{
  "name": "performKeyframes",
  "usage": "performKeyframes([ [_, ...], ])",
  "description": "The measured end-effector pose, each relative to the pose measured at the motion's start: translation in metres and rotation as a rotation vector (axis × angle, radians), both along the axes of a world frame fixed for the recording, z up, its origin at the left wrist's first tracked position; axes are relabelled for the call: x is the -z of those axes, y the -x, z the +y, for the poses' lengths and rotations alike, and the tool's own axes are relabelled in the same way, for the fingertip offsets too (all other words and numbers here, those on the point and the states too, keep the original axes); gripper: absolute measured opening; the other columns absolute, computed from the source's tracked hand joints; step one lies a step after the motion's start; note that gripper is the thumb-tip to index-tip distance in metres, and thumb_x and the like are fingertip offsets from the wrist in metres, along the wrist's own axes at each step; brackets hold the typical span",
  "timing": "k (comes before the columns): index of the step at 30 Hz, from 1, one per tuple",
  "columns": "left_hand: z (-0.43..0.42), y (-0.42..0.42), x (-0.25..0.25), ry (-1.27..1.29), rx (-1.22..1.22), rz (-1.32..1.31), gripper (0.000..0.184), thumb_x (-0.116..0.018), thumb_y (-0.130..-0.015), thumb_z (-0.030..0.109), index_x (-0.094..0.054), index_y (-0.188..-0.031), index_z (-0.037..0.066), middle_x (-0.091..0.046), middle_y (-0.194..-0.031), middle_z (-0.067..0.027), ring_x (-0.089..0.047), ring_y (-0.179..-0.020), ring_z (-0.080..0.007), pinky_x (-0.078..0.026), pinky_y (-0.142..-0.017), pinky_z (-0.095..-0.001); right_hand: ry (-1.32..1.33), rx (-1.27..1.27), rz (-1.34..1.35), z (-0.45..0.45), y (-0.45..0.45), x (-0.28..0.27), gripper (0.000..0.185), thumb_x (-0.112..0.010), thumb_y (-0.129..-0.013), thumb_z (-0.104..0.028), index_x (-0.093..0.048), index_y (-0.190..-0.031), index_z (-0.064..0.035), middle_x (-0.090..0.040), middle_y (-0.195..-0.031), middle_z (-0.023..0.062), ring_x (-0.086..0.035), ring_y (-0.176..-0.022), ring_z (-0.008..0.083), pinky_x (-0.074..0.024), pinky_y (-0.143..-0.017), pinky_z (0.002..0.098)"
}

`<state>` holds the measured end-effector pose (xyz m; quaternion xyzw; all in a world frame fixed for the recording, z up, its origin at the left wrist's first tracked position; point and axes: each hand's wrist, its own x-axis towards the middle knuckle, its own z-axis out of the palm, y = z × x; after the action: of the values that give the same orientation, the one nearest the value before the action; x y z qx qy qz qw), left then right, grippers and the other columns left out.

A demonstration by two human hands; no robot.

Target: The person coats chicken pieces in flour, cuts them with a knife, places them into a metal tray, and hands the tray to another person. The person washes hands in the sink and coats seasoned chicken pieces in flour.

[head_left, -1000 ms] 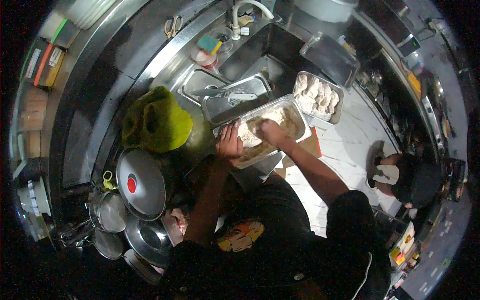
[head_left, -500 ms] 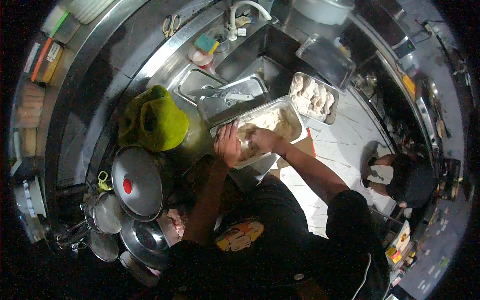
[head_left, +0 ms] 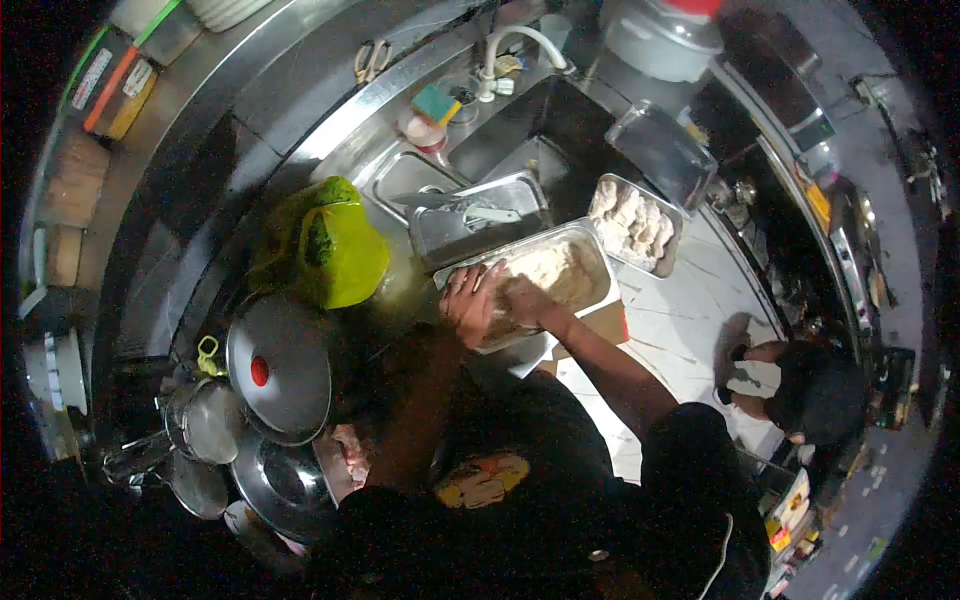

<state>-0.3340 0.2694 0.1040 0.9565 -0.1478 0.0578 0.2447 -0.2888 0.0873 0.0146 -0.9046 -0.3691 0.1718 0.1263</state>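
Left hand (head_left: 470,303) at near-left end of steel pan (head_left: 605,262), fingers stretched out over rim — can't tell whether I grasp metal or just rest on it. Right hand (head_left: 524,303) down inside same pan, just beside left; fingertips hidden, can't tell if I'm clenching anything. Pale powder (head_left: 555,268) spread across pan floor, ahead of my right hand. Tray (head_left: 674,262) of white-coated pieces (head_left: 635,222) just beside pan's far-right corner. Sink (head_left: 530,160) beyond — metal trays (head_left: 440,240) between sink and pan, white-handled utensil (head_left: 492,215) lying in nearer one.
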Motion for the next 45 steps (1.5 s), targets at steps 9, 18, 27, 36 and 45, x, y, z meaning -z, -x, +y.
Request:
performKeyframes([
  [9, 0.003, -0.003, 0.006, 0.026, -0.034, -0.018, 0.075, -0.057, -0.078, 0.010, -0.043, -0.150, 0.027, -0.059, -0.133, -0.0125, -0.053, -0.124, -0.0333, -0.048, -0.100, -0.0469, 0.057, 0.204, -0.279, -0.018, -0.001, 0.025, 0.027, -0.059, -0.090, -0.031, -0.068, -0.096, -0.0067, -0.070, -0.090, 0.0129, -0.067, -0.092, 0.0301, -0.0490, -0.086, 0.0452],
  [18, -0.002, -0.004, 0.007, 0.018, -0.088, -0.070, 0.075, -0.060, -0.079, 0.008, -0.040, -0.151, 0.022, -0.059, -0.125, -0.0123, -0.053, -0.123, -0.0342, -0.049, -0.098, -0.0453, -0.298, 0.104, 0.037, -0.042, -0.015, 0.022, 0.021, -0.062, -0.083, -0.024, -0.069, -0.093, -0.0073, -0.070, -0.095, 0.0168, -0.067, -0.091, 0.0327, -0.0515, -0.085, 0.0425],
  [27, 0.004, -0.005, 0.013, 0.031, -0.063, 0.032, 0.072, -0.057, -0.084, 0.011, -0.036, -0.153, 0.016, -0.056, -0.131, -0.0222, -0.051, -0.124, -0.0405, -0.047, -0.100, -0.0512, -0.121, 0.307, -0.262, -0.034, -0.004, 0.010, 0.038, -0.067, -0.081, -0.033, -0.069, -0.091, 0.0037, -0.068, -0.099, 0.0260, -0.067, -0.088, 0.0385, -0.0544, -0.080, 0.0471],
  [36, 0.006, -0.006, 0.020, 0.002, -0.063, 0.074, 0.072, -0.055, -0.085, 0.013, -0.033, -0.153, 0.016, -0.053, -0.139, -0.0184, -0.047, -0.131, -0.0390, -0.048, -0.101, -0.0512, -0.084, 0.485, 0.390, -0.044, -0.034, 0.007, 0.036, -0.074, -0.080, -0.034, -0.066, -0.089, 0.0002, -0.068, -0.091, 0.0201, -0.066, -0.085, 0.0309, -0.0520, -0.075, 0.0425],
  [45, 0.010, -0.008, 0.026, 0.036, -0.043, 0.043, 0.071, -0.055, -0.084, 0.012, -0.035, -0.152, 0.014, -0.057, -0.136, -0.0150, -0.049, -0.130, -0.0389, -0.049, -0.099, -0.0508, -0.106, 0.322, 0.335, -0.041, -0.035, 0.008, 0.048, -0.067, -0.086, -0.044, -0.066, -0.100, 0.0017, -0.066, -0.097, 0.0212, -0.065, -0.089, 0.0348, -0.0507, -0.083, 0.0453],
])
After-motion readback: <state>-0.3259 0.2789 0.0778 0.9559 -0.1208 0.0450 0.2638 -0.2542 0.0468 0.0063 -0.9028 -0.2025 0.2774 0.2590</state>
